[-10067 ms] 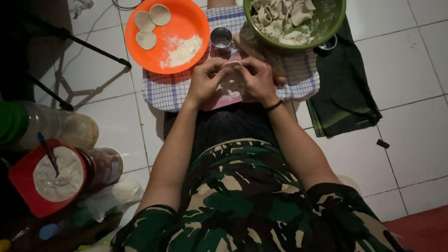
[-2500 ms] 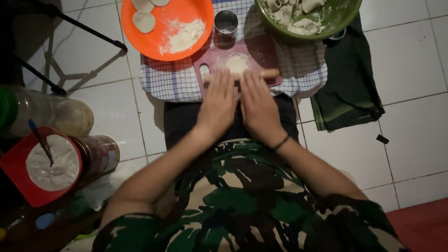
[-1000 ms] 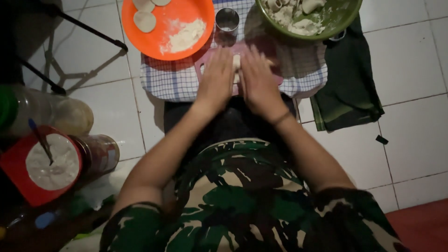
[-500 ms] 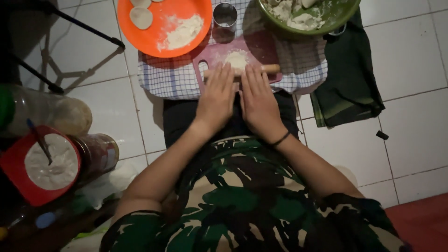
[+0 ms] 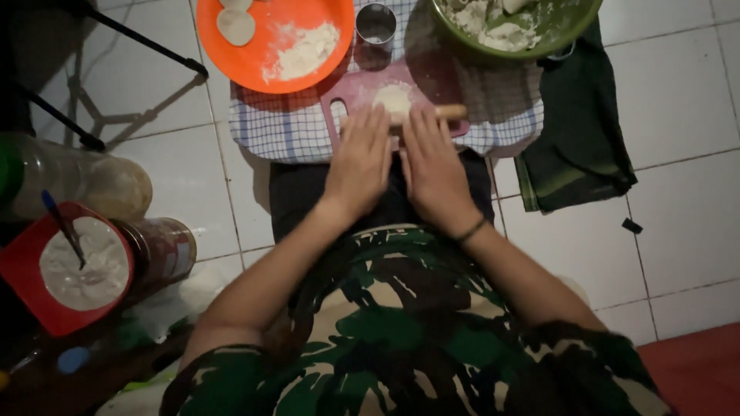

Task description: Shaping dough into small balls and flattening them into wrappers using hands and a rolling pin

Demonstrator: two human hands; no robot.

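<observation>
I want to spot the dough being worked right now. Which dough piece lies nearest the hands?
The dough round on the pink board, just beyond the hands' fingertips. The other pieces sit farther off on the orange plate.

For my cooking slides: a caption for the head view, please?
Both hands, left hand and right hand, press a rolling pin over dough on a pink board.

An orange plate [image 5: 270, 31], a green bowl [image 5: 574, 35] and a pink board [image 5: 351, 92] are seen on a blue-and-white checked cloth [image 5: 285, 127]; pale dough [image 5: 393, 98], white floor tiles [image 5: 678, 115] and camouflage clothing [image 5: 401, 339] are shown.
</observation>
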